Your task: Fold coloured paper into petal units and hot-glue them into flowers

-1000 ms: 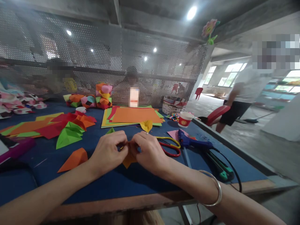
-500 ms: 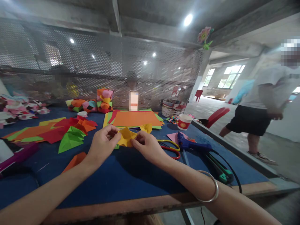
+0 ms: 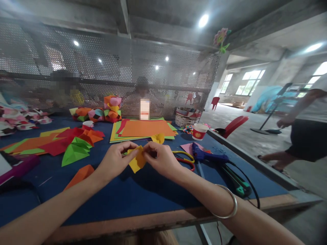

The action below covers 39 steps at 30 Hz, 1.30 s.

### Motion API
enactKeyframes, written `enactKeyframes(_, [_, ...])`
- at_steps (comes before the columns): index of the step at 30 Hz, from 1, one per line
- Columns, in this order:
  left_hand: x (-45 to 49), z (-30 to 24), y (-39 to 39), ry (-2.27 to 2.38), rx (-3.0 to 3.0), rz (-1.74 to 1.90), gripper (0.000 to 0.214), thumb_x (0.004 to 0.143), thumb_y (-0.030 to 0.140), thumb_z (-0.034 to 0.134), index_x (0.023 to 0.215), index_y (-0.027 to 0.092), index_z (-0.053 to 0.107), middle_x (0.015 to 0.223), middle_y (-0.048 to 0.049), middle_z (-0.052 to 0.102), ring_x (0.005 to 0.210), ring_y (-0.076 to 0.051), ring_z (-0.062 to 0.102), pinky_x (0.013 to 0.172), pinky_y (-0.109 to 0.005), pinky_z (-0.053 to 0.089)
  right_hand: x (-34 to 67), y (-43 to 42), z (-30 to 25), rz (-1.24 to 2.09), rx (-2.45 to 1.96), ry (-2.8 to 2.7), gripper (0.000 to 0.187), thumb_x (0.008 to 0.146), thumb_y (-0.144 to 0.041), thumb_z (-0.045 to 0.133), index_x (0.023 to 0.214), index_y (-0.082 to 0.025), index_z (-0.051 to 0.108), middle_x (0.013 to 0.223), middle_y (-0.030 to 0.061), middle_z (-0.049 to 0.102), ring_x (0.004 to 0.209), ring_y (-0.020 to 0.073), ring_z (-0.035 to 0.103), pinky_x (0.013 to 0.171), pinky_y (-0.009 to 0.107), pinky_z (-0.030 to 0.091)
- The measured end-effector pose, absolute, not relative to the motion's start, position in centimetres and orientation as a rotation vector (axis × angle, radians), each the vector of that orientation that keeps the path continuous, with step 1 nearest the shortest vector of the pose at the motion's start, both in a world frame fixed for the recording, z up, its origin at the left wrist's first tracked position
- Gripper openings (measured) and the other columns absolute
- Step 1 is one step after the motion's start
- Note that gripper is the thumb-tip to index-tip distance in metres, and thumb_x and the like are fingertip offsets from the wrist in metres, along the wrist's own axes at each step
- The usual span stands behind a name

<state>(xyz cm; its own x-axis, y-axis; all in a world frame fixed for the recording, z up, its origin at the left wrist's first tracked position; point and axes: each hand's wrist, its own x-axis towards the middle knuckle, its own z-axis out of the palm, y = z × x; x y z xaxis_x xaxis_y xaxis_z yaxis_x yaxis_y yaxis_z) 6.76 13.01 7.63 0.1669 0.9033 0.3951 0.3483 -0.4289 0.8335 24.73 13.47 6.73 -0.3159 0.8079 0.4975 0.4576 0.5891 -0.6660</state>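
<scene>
Between my two hands is a small folded piece of yellow paper, held a little above the blue table. My left hand pinches its left upper edge between thumb and fingers. On the other side, my right hand grips the top right corner in a pinch. A second yellow folded paper piece lies just beyond my right hand. Behind my hands rests a stack of coloured paper sheets, orange on top. An orange folded paper sits near my left forearm, with a green pleated paper beyond it.
To the right lie scissors with yellow and red handles, a blue glue gun and a green-handled cutter. A paper cup and a woven basket stand behind. A person walks beyond the table's right edge.
The yellow paper has been turned in my hands, and its lower corner now points down toward the table. The person at right has moved farther right, partly out of view.
</scene>
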Motion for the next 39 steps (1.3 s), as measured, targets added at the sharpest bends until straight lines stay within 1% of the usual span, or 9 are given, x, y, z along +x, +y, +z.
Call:
enactKeyframes(6, [6.5, 8.2, 12.8, 1.114, 1.661, 1.252, 0.029, 0.066, 0.047, 0.079, 0.076, 0.020, 0.073, 0.075, -0.0028, 0.076, 0.069, -0.019, 0.068, 0.069, -0.030, 0.056, 24.6, 13.1, 7.3, 0.629, -0.967, -1.881, 0.013, 0.084, -0.017, 0.058, 0.093, -0.017, 0.068, 0.073, -0.0002, 0.068, 0.066, 0.0119, 0.062, 0.063, 0.023, 0.045])
enactKeyframes(9, [6.6, 8.4, 12.6, 1.090, 1.588, 1.243, 0.026, 0.064, 0.042, 0.081, 0.075, 0.020, 0.073, 0.074, -0.0032, 0.076, 0.068, -0.019, 0.067, 0.069, -0.030, 0.055, 24.6, 13.1, 7.3, 0.674, -0.962, -1.850, 0.019, 0.082, -0.015, 0.058, 0.098, -0.017, 0.069, 0.069, -0.0021, 0.066, 0.063, 0.0112, 0.060, 0.063, 0.023, 0.045])
enactKeyframes(15, [6.3, 8.5, 12.4, 1.066, 1.503, 1.193, 0.021, 0.064, 0.036, 0.078, 0.075, 0.019, 0.077, 0.078, -0.0060, 0.078, 0.068, -0.019, 0.067, 0.065, -0.030, 0.053, 24.5, 13.2, 7.1, 0.776, -0.894, -1.789, 0.022, 0.081, -0.015, 0.058, 0.096, -0.017, 0.073, 0.064, -0.0040, 0.060, 0.056, 0.0091, 0.052, 0.058, 0.022, 0.042])
enactKeyframes(20, [6.3, 8.7, 12.3, 1.057, 1.447, 1.221, 0.018, 0.061, 0.030, 0.078, 0.075, 0.019, 0.079, 0.075, -0.0051, 0.077, 0.064, -0.017, 0.066, 0.062, -0.028, 0.052, 24.4, 13.2, 7.0, 0.816, -0.791, -1.762, 0.021, 0.080, -0.017, 0.058, 0.088, -0.017, 0.077, 0.077, 0.0017, 0.072, 0.065, 0.0115, 0.061, 0.062, 0.023, 0.048])
enactKeyframes(23, [6.4, 8.8, 12.3, 1.050, 1.435, 1.237, 0.017, 0.060, 0.031, 0.078, 0.072, 0.019, 0.078, 0.076, -0.0063, 0.078, 0.066, -0.020, 0.069, 0.066, -0.031, 0.055, 24.4, 13.1, 7.1, 0.786, -0.794, -1.789, 0.021, 0.078, -0.015, 0.058, 0.083, -0.017, 0.078, 0.078, 0.0022, 0.075, 0.067, 0.0123, 0.063, 0.063, 0.023, 0.049])
enactKeyframes(27, [6.3, 8.8, 12.4, 1.065, 1.426, 1.201, 0.018, 0.060, 0.031, 0.078, 0.074, 0.020, 0.080, 0.079, -0.0071, 0.080, 0.070, -0.021, 0.070, 0.067, -0.032, 0.055, 24.3, 13.0, 7.2, 0.742, -0.841, -1.819, 0.024, 0.077, -0.012, 0.058, 0.085, -0.017, 0.080, 0.075, 0.0020, 0.075, 0.066, 0.0124, 0.064, 0.062, 0.023, 0.049])
enactKeyframes(33, [6.3, 8.5, 12.4, 1.056, 1.487, 1.120, 0.020, 0.063, 0.035, 0.079, 0.077, 0.022, 0.082, 0.083, -0.0071, 0.081, 0.078, -0.024, 0.072, 0.074, -0.035, 0.056, 24.6, 13.1, 6.8, 0.574, -0.932, -1.881, 0.024, 0.076, -0.008, 0.057, 0.082, -0.017, 0.078, 0.066, -0.0006, 0.070, 0.057, 0.0097, 0.057, 0.056, 0.021, 0.042])
enactKeyframes(36, [6.3, 8.4, 12.7, 1.078, 1.519, 1.151, 0.017, 0.060, 0.034, 0.080, 0.073, 0.022, 0.080, 0.079, -0.0064, 0.080, 0.075, -0.023, 0.072, 0.075, -0.035, 0.057, 24.6, 12.9, 6.8, 0.535, -0.879, -1.902, 0.023, 0.078, -0.008, 0.056, 0.085, -0.017, 0.076, 0.070, -0.0005, 0.071, 0.059, 0.0100, 0.058, 0.058, 0.021, 0.043])
enactKeyframes(39, [6.2, 8.3, 12.9, 1.119, 1.555, 1.189, 0.020, 0.058, 0.036, 0.081, 0.071, 0.021, 0.079, 0.076, -0.0058, 0.080, 0.070, -0.022, 0.071, 0.070, -0.034, 0.057, 24.4, 12.5, 7.1, 0.519, -0.866, -1.898, 0.018, 0.083, -0.015, 0.056, 0.092, -0.017, 0.072, 0.073, 0.0002, 0.071, 0.063, 0.0114, 0.061, 0.061, 0.022, 0.046])
